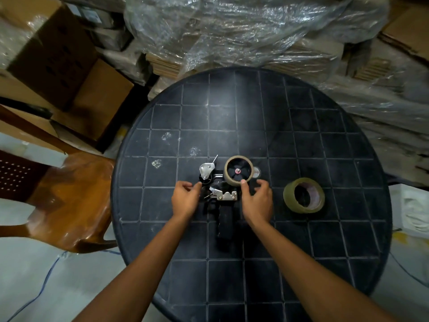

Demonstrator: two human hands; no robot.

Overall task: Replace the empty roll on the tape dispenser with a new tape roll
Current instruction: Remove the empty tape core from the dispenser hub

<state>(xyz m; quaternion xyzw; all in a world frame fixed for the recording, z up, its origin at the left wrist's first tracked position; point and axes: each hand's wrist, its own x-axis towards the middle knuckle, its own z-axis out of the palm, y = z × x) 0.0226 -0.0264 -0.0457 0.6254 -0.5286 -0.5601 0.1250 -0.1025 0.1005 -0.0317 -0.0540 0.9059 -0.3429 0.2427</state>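
A black tape dispenser (222,205) with metal fittings lies flat on the round black table (301,140), its handle pointing toward me. The empty cardboard roll (228,180) sits on the dispenser's black spool hub. The new tape roll (290,196), brownish-green, lies flat on the table to the right of the dispenser. My left hand (185,198) hovers at the dispenser's left side, fingertips at the black roller, fingers apart. My right hand (257,201) is at the right side, thumb tip touching the empty roll's near rim, fingers spread, not closed around it.
A brown plastic chair (65,205) stands left of the table. Cardboard boxes (58,61) and plastic-wrapped cardboard stacks (255,31) crowd the far side. A white object (415,210) sits on the floor at right. A blue cable (44,287) runs across the floor at lower left.
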